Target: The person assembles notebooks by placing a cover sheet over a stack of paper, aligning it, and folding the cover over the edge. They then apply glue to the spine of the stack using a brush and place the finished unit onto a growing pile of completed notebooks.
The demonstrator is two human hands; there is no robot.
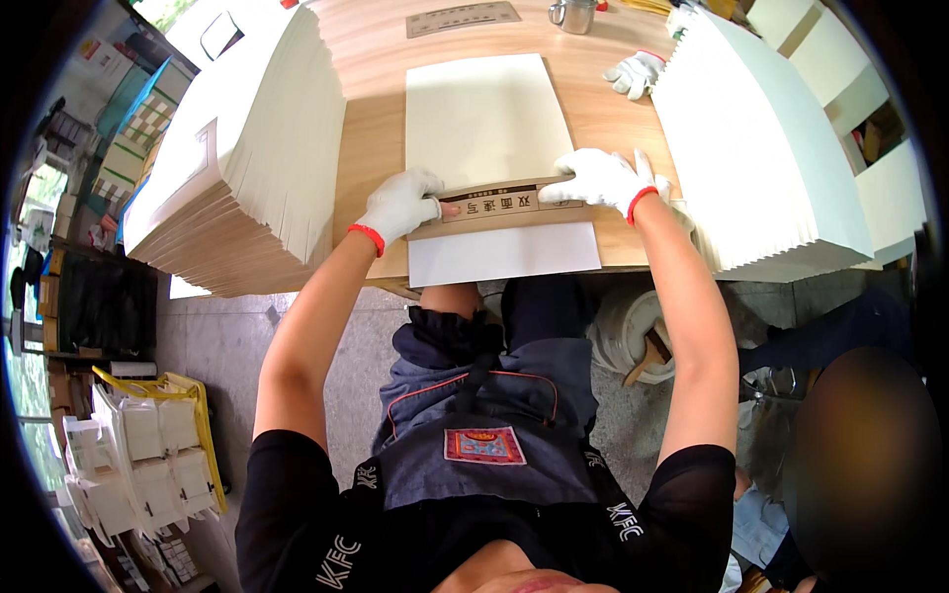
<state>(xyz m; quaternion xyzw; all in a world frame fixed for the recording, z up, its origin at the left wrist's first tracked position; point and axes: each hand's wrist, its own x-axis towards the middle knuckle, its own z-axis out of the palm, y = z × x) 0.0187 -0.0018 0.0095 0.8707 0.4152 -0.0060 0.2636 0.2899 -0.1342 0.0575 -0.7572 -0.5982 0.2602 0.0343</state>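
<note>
A brown printed cardboard strip [514, 204] lies crosswise over the near part of a cream paper pad [484, 109] on the table. My left hand [400, 206], in a white glove with a red cuff, grips the strip's left end, its bare thumb tip on the print. At the other end my right hand [605, 182], gloved likewise, pinches the strip between thumb and fingers; some fingers reach out past the pad's edge. Below the strip a white sheet [504, 255] juts toward me over the table's front edge. The undersides of both hands are hidden.
Tall paper stacks flank me: a brown-backed left stack [267, 128] and a white right stack [771, 148]. A spare glove [635, 74], a metal mug [572, 15] and another brown printed strip [462, 19] lie farther back. A white bucket [633, 336] stands below; another person sits at right.
</note>
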